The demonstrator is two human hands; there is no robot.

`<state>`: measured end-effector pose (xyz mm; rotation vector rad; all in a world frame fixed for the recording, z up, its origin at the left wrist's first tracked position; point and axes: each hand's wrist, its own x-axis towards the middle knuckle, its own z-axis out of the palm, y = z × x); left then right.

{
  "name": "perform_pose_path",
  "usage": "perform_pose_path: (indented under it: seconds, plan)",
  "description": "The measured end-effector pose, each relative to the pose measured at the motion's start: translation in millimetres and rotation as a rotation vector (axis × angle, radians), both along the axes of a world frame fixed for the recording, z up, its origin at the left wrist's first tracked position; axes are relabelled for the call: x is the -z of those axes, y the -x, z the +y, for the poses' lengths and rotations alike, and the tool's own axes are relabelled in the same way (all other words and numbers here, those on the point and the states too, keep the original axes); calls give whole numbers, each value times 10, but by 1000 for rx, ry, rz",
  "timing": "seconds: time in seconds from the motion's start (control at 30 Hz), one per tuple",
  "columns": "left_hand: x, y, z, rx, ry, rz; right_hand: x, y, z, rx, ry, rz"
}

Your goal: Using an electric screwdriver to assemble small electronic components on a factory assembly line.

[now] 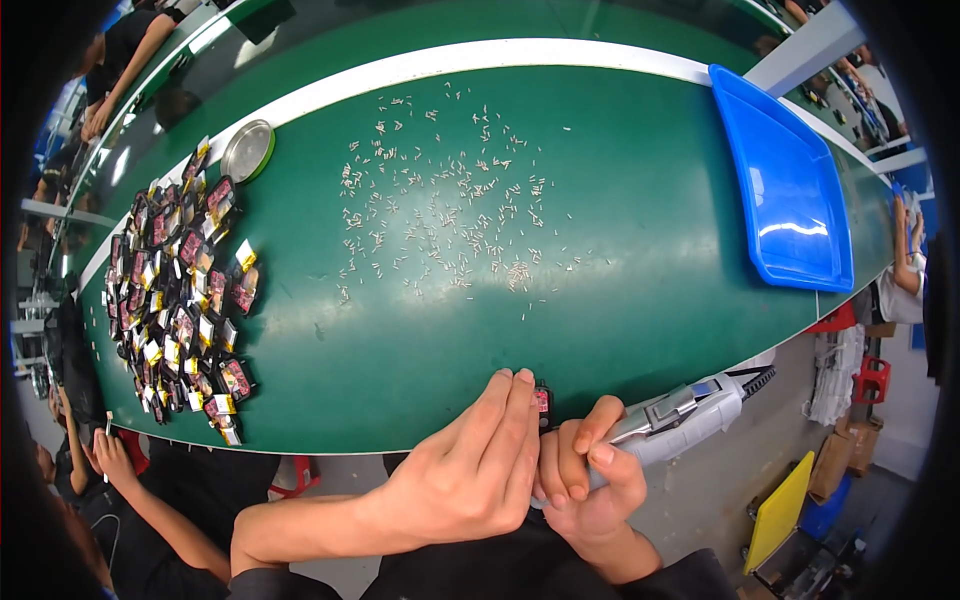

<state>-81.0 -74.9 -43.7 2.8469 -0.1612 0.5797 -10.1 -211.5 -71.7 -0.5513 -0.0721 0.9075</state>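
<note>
At the near table edge, my left hand (470, 465) is closed, fingers pressed together, against a small black electronic unit with a red-pink face (544, 400). Most of that unit is hidden behind the fingers. My right hand (595, 480) wraps round the front of a grey electric screwdriver (675, 418), which slants up to the right and ends in a black cord sleeve. The screwdriver's tip is hidden between my two hands. Beyond them, many tiny screws (465, 200) lie scattered over the green table.
A heap of similar black units with white-and-yellow parts (185, 320) covers the table's left side. A round metal dish with a green side (250, 150) stands behind it. The blue tray (800, 215) lies at the right. Another person's hand (112, 455) is at the lower left.
</note>
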Motion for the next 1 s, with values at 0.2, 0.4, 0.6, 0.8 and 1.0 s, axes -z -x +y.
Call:
perform_pose_path:
  seconds: [0.2, 0.4, 0.6, 0.8, 1.0]
  plan:
    - [-94, 44, -5, 25, -8, 175, -315, -382, -104, -41, -13, -264]
    - [-16, 111, -5, 32, -133, 171, -507, -757, 48, 66, -76, -486]
    - [13, 80, 7, 40, -185, 145, -443, -821, 244, 77, -47, -597]
    - [66, 75, 29, 38, -186, 115, -408, -804, 294, 79, -17, -614]
    - [18, 52, 10, 19, -55, 118, -428, -813, 300, 35, 0, -617]
